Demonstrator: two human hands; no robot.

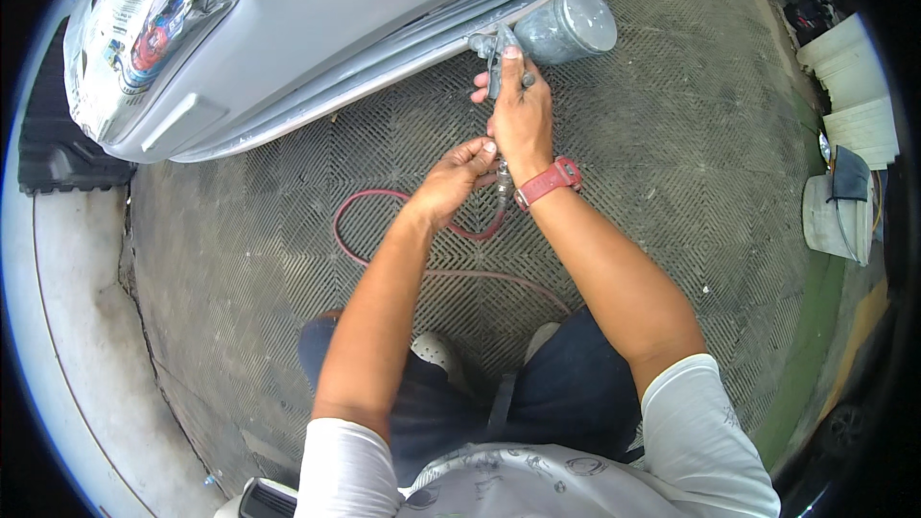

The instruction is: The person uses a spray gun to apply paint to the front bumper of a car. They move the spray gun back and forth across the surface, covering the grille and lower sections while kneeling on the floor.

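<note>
A metal spray gun [498, 56] with a grey-smeared cup [570, 27] is in my right hand [518, 112], its fingers wrapped round the handle. My left hand [460, 177] is closed at the foot of the gun, thumb and fingers gripping the air fitting [504, 175] there. From that fitting a red hose [372, 194] loops across the floor. Just above my hands lies a large grey vehicle body panel [288, 10] with long ridges and crumpled masking newspaper [149, 34] at its left end.
The floor is dark ribbed tiling [691, 211]. A white bucket [830, 216] and pale panels [844, 77] stand at the right edge. A pale ledge [86, 326] runs along the left, with a black plastic piece [72, 177] on it. My legs and shoes show below.
</note>
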